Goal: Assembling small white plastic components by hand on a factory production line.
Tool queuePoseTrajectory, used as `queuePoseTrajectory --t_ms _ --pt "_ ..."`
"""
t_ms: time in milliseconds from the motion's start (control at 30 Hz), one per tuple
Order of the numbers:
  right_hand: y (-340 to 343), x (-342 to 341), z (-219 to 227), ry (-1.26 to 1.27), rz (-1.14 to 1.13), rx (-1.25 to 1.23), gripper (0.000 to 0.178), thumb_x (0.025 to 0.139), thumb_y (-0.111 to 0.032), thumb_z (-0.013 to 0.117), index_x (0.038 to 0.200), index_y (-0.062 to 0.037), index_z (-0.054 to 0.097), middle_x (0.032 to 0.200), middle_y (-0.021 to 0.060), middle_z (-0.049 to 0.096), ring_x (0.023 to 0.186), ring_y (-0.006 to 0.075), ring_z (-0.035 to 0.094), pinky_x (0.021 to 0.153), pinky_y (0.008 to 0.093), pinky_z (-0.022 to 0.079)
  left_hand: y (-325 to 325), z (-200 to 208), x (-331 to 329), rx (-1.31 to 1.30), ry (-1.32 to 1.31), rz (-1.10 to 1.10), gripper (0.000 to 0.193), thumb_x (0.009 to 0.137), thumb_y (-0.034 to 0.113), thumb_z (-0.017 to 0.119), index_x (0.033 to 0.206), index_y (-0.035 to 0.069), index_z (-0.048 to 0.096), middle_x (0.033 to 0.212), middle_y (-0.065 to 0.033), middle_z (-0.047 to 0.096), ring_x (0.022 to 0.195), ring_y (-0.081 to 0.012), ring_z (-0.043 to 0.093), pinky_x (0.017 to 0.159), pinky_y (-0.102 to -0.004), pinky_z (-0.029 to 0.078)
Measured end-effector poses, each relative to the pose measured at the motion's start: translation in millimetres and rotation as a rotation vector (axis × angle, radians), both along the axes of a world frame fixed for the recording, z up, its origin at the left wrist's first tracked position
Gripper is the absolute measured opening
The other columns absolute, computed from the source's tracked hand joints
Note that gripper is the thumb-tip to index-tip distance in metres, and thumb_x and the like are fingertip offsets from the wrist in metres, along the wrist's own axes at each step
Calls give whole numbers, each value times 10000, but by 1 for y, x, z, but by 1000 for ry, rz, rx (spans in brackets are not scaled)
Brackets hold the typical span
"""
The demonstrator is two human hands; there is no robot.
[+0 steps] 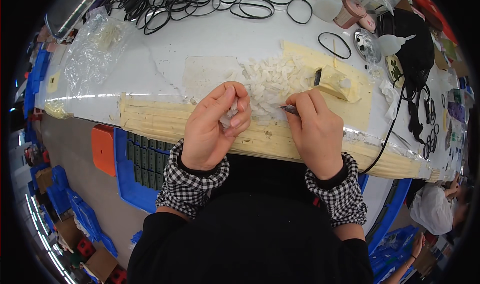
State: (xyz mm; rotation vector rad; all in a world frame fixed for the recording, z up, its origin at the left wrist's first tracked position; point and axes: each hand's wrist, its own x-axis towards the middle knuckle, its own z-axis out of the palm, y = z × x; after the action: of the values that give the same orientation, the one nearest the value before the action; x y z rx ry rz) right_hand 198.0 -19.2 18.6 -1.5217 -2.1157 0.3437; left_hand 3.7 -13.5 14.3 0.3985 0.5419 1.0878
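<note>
My left hand [215, 126] is half curled, palm turned up, over the table's near edge. Its fingers close around several small white strips [231, 113], only partly visible. To its right, my right hand [318, 134] pinches a small dark, flat piece [289, 110] between thumb and fingers; its exact kind is not clear. Just beyond both hands lies a loose pile of white, translucent strips [272, 81]. A block wrapped in yellow tape [337, 83], with a dark opening on its left end, stands beyond my right hand.
Black rubber rings [170, 1] are heaped at the back left. A clear plastic bag [95, 49] lies at left. White squeeze bottles [327, 6] and a black cable [392, 134] are at right. Yellow tape [155, 119] covers the near edge; a blue crate [122, 179] sits below.
</note>
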Motion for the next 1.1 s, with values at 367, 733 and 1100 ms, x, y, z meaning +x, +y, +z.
queuePoseTrajectory --t_ms 367,733,1100 --pt "-2 -1 23 427 62 -132 172 749 18 666 873 -11 551 814 88 559 657 226 614 565 287 509 -6 8 19 2 241 -96 252 957 165 515 1124 -21 548 840 -18 549 598 -19 367 533 -168 307" --pt "-9 -4 34 502 168 -146 139 773 10 675 864 -1 571 800 78 573 687 172 628 579 258 536 -10 -5 25 -25 53 -148 157 954 179 530 944 28 574 748 21 525 583 -38 361 547 -185 316" --pt "-3 2 26 183 175 -66 312 781 -334 689 815 -62 538 719 60 556 588 230 578 488 317 441 -6 -4 25 -14 91 -169 183 961 202 519 904 36 571 730 31 489 590 -37 356 564 -188 320"
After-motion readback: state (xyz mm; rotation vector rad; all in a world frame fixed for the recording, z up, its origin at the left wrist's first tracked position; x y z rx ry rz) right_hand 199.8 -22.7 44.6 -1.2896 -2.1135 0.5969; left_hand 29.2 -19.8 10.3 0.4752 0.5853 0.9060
